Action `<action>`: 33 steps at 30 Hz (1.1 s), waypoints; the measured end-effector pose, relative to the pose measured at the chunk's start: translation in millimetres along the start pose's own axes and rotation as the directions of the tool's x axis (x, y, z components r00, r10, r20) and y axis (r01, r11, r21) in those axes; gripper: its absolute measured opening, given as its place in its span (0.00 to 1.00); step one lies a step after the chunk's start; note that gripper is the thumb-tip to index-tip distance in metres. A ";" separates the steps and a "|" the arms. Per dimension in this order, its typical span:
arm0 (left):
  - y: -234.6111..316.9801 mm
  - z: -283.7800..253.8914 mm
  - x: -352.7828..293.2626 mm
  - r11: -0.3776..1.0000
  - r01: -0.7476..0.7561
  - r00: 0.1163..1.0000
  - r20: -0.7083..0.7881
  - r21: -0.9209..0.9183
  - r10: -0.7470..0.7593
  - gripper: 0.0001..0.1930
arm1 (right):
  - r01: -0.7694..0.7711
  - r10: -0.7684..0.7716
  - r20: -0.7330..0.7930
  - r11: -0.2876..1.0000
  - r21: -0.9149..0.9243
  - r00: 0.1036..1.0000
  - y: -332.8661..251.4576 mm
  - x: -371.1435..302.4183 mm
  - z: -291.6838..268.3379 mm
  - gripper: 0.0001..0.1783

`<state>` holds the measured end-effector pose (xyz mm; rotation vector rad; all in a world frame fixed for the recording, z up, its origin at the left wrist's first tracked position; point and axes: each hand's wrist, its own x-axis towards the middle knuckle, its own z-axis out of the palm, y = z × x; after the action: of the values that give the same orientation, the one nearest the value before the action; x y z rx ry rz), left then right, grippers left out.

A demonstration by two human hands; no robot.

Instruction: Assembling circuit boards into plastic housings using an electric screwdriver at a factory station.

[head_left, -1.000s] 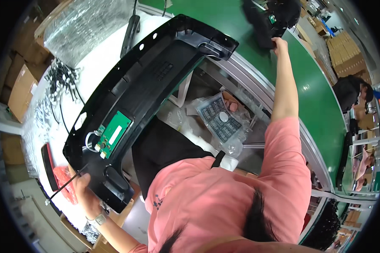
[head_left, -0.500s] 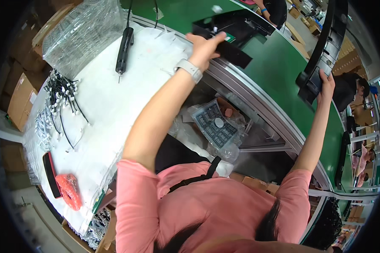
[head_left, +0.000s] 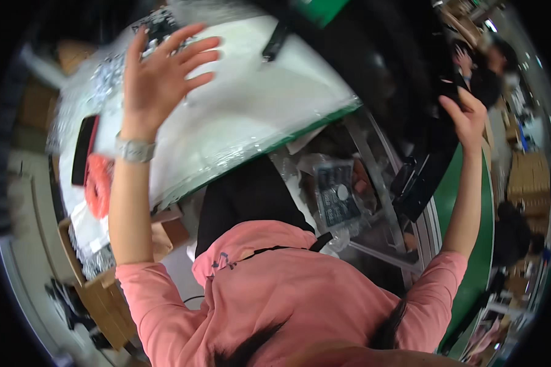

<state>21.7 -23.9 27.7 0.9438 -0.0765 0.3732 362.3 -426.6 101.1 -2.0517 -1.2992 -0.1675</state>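
My left hand [head_left: 165, 79] is raised over the white-covered table, fingers spread and nothing in it. A pale watch is on that wrist. Far right, my right hand [head_left: 468, 119] grips the edge of a large black plastic housing [head_left: 392, 67]. This housing is close up, dark and blurred, and fills the upper right, so its full shape cannot be made out. Beyond my left fingers lies a black electric screwdriver [head_left: 275, 44], partly cut off by the dark housing. White-ended cables [head_left: 110, 76] lie behind my left hand.
A black flat object with a red edge [head_left: 84, 150] lies beside a red plastic-wrapped ring [head_left: 98, 188] on the table's left. Below the table, a bagged dark display panel [head_left: 337, 189] rests by a metal frame. The green conveyor [head_left: 450, 196] runs along the right; other people are beyond.
My left hand has let go of the black part over the conveyor and swung left over the table. The housing in my right hand has come much closer, and the view has turned left.
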 end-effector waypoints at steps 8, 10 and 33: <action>0.7 -33.5 -142.6 0.806 0.245 0.648 -0.709 0.539 0.278 0.29 | 0.039 -0.153 0.702 0.984 0.176 0.695 -38.4 118.8 151.1 0.12; -19.7 -13.2 -141.3 0.871 0.233 0.634 -0.747 0.432 0.201 0.28 | 0.060 -0.194 0.738 0.977 0.205 0.646 -21.9 151.8 172.7 0.14; 49.6 -45.1 -237.1 -0.403 0.583 0.773 -0.328 0.706 0.544 0.06 | -0.694 0.537 0.457 0.649 0.313 0.709 -7.4 243.6 297.5 0.26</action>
<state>-221.1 -27.7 -13.8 2.6976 1.3629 0.7466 402.8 -60.5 -9.6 -2.0049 -0.6133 0.7719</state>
